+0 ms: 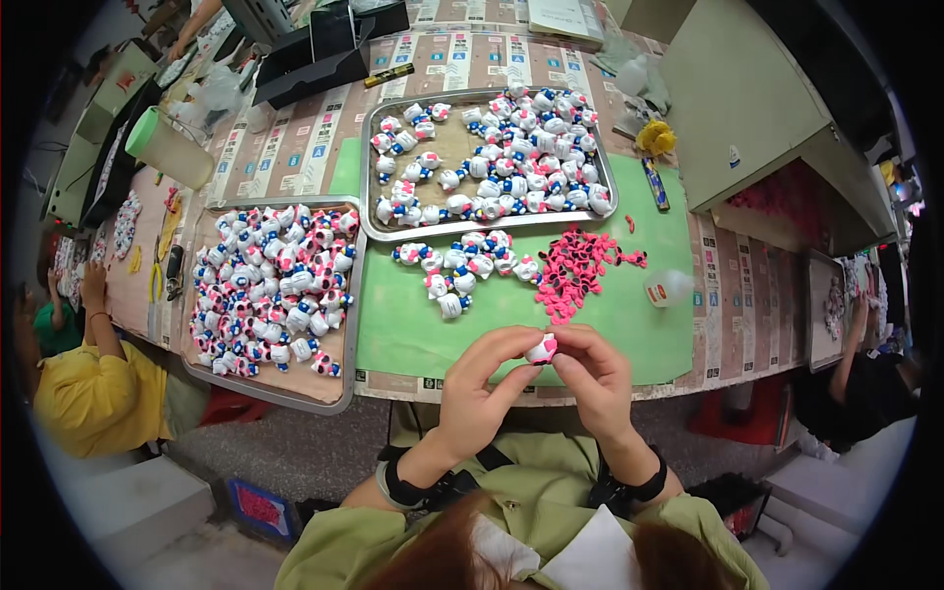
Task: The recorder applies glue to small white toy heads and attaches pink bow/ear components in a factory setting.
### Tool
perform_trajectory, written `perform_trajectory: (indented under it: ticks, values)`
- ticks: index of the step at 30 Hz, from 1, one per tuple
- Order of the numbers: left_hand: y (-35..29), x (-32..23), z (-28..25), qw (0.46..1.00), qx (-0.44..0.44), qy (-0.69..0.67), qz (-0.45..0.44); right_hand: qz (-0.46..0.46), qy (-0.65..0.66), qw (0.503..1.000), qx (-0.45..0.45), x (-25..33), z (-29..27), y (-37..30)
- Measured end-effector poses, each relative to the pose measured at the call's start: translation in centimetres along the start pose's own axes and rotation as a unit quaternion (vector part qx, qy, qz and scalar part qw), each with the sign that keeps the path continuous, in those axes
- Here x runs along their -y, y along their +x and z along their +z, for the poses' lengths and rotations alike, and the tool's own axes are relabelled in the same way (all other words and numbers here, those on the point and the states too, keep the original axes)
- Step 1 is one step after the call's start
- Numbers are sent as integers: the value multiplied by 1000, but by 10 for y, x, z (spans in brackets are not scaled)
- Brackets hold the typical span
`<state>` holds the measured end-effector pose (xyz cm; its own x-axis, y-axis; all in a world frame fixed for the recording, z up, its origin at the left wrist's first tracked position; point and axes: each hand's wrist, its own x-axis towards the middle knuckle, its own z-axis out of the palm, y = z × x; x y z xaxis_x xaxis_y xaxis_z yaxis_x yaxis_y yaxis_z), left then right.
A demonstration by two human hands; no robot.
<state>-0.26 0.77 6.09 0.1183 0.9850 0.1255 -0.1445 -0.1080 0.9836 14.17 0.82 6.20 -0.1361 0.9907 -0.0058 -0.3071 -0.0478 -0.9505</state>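
Observation:
Both hands meet over the near edge of the green mat (413, 324). My left hand (480, 388) and my right hand (592, 374) pinch one small white toy figure with a pink part (541, 348) between their fingertips. Just beyond, a heap of small pink bow pieces (573, 270) lies on the mat, beside a loose cluster of white figures with blue parts (460, 267). A metal tray (366, 187) further back holds several white figures without pink bows. Another tray (295, 391) on the left is full of figures with pink bows.
A small clear bottle (667, 287) lies on the mat's right. A green-lidded tumbler (167, 147) and black boxes (324, 54) stand at the back left, a grey cabinet (747, 108) at the right. A person in yellow (93, 393) sits left; another person (860, 379) sits right.

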Motion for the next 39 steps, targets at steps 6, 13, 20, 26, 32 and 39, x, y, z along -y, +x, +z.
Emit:
perform_trajectory:
  ticks: [6,13,20,26,32,39]
  values:
    - [0,2,-1,999,21,23,28,-43,-54,997,19,-1,-1,-2]
    - [1,1,-2,948,24,-231,-219,-114,-180,977,3,2,-4,-6]
    - [-1,5,-2,913,27,-316,-258,-145,-275,950,8,4,-1,-1]
    - [0,6,-3,852,54,-384,-352,-210,-388,897,-10,3,-3,-8]
    - [-1,18,-12,862,43,-376,-339,-223,-422,879,8,9,1,-2]
    - [14,-11,-89,963,-259,57,-36,-180,-380,905,-55,14,-11,-7]
